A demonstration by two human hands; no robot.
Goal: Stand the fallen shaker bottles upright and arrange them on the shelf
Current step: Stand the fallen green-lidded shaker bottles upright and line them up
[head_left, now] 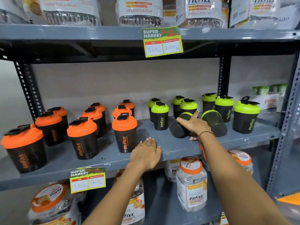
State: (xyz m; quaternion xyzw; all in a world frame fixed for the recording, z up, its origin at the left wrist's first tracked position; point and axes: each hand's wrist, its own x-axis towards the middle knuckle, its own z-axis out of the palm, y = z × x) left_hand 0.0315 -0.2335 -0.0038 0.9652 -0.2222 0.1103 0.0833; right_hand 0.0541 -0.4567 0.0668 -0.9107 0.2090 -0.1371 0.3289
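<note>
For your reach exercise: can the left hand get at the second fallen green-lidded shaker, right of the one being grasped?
Probably not easily: the right hand and its forearm cross in front of that fallen shaker, while the left hand rests at the shelf edge.

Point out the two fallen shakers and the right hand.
left fallen shaker (177, 129): head view, dark body.
right fallen shaker (215, 121): head view, dark side wall.
right hand (195, 125): head view, back of hand.

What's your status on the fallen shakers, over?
Right hand open, laid on one fallen green shaker. Left hand flat on the shelf edge, empty. Second fallen shaker untouched beside it. Upright green shakers crowd both.
</note>
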